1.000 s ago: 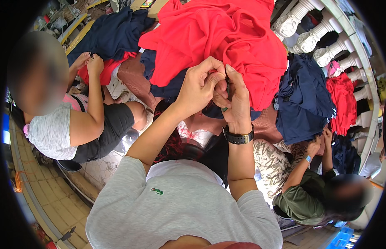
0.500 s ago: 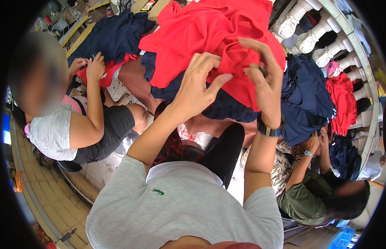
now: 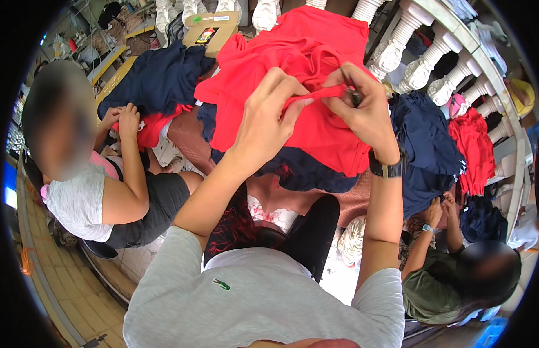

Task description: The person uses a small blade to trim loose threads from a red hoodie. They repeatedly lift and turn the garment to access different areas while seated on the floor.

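A red cloth garment [image 3: 298,55] lies spread in folds over dark navy cloth in front of me. My left hand [image 3: 272,110] pinches a narrow edge of the red garment between thumb and fingers. My right hand [image 3: 365,110] is closed on the other end of that strip, so it stretches between the two hands. In the right palm sits a small dark metal tool [image 3: 354,96], mostly covered by the fingers; its kind I cannot make out.
On the left a person [image 3: 124,191] handles navy cloth [image 3: 159,78] and red cloth. Another person [image 3: 437,278] works at the right beside a navy garment pile [image 3: 426,145] and a red one [image 3: 471,151]. White balusters [image 3: 397,43] line the far side, near a cardboard box [image 3: 214,32].
My hands, which were loosely curled above the garment, have closed on its edge and drawn a strip between them. The right hand's fingers have folded in. The view has shifted slightly.
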`<state>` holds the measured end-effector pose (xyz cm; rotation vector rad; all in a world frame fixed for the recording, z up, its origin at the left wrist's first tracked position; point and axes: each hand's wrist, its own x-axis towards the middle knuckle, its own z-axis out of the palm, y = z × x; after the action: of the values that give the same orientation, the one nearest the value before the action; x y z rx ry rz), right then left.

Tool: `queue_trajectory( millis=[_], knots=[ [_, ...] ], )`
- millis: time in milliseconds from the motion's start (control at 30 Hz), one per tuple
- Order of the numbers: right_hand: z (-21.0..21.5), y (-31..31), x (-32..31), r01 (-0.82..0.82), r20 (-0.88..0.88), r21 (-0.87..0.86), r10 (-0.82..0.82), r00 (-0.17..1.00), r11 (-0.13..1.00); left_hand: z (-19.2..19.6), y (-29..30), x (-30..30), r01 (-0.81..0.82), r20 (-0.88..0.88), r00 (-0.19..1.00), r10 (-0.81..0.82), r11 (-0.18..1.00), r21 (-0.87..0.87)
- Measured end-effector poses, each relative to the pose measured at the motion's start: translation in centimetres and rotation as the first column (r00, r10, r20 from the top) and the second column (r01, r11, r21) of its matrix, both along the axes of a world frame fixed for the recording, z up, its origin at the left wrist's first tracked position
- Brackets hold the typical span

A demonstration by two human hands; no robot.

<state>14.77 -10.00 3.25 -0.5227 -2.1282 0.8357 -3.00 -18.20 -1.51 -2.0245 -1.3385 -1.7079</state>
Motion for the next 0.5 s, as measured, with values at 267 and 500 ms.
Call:
queue_trajectory(
  millis=[267,500],
  knots=[
    [-8.4,-1.5,0.6,0.597,-0.54,-0.051,-0.525,0.658,0.801,-4.3,1.0,2.5,0.036,0.088,0.995,-0.049,0.989,0.145],
    [-9.5,-6.5,1.0,0.257,-0.411,-0.538,-0.517,0.751,0.803,-6.8,0.9,3.0,0.051,0.011,0.999,-0.053,0.987,0.154]
  ],
)
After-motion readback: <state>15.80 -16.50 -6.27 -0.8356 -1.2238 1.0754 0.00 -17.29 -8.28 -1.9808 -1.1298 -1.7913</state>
